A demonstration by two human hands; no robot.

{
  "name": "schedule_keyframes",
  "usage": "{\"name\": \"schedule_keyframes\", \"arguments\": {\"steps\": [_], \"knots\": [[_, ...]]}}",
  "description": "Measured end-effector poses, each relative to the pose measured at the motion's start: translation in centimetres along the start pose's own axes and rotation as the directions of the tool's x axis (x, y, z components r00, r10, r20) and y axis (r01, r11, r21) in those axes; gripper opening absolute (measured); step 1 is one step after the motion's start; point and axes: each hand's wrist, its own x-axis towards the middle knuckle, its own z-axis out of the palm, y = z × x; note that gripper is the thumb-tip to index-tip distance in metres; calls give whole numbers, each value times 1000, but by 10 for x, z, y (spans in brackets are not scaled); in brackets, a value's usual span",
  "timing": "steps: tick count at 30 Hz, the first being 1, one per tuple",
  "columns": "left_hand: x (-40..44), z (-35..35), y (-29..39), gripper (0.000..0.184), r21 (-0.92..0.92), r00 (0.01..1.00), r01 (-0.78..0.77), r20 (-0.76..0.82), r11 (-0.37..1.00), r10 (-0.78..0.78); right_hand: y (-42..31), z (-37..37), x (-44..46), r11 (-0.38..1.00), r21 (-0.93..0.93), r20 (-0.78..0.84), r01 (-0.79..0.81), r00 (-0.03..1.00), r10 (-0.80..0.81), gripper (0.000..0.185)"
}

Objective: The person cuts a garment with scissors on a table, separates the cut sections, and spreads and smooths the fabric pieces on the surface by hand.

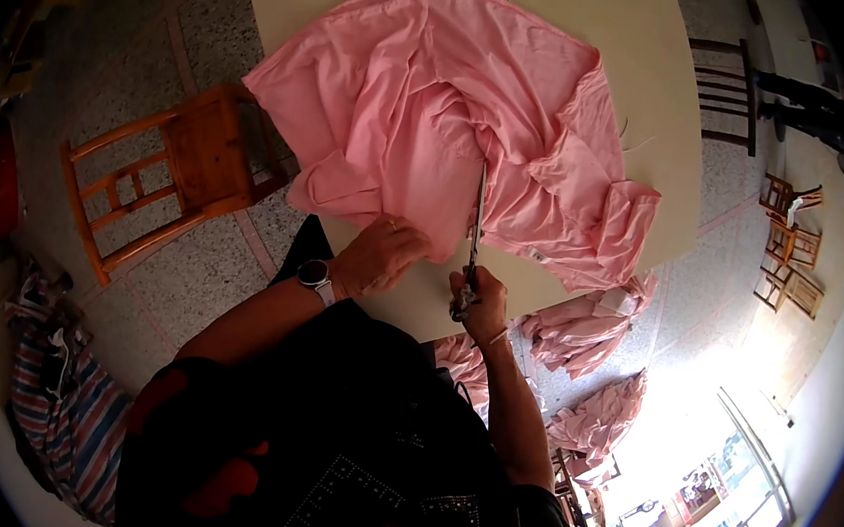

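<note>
A large piece of pink cloth (387,90) lies in loose folds over the table (670,125); it looks like a garment, though its exact kind is unclear. My left hand (380,258), with a watch (315,274) at the wrist, has its fingers closed at the near edge of the cloth. Scissors (477,218) are gripped by the handles in my right hand (481,307). Their blades point away from me along the cloth, and the tips meet its folds. A small pale label (538,257) shows on the cloth's edge to the right.
A wooden chair (190,163) stands left of the table, and a dark chair (726,94) stands at the right. More pink cloth (582,333) is heaped below the table's right edge. A striped bag (67,423) sits at lower left. A person's legs (807,107) appear far right.
</note>
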Motion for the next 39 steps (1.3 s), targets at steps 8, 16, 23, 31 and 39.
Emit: {"name": "schedule_keyframes", "arguments": {"steps": [8,16,23,31,39], "knots": [[-2,4,-8,27,-27,998,9,-59,1000,-11,17,-19,3,925,336,227,-175,969,100,26],[-2,2,-3,24,-50,999,27,-30,998,-28,20,-42,27,954,245,386,-174,920,69,23],[2,-1,5,21,-104,997,33,-65,994,-40,-5,-47,34,992,50,301,-120,948,100,31],[-3,-6,-1,23,-172,988,130,-60,977,-142,10,-55,32,970,178,334,-167,937,100,19],[36,-62,-50,63,463,917,373,-316,804,-244,20,-70,23,902,296,352,-313,914,202,14]]}}
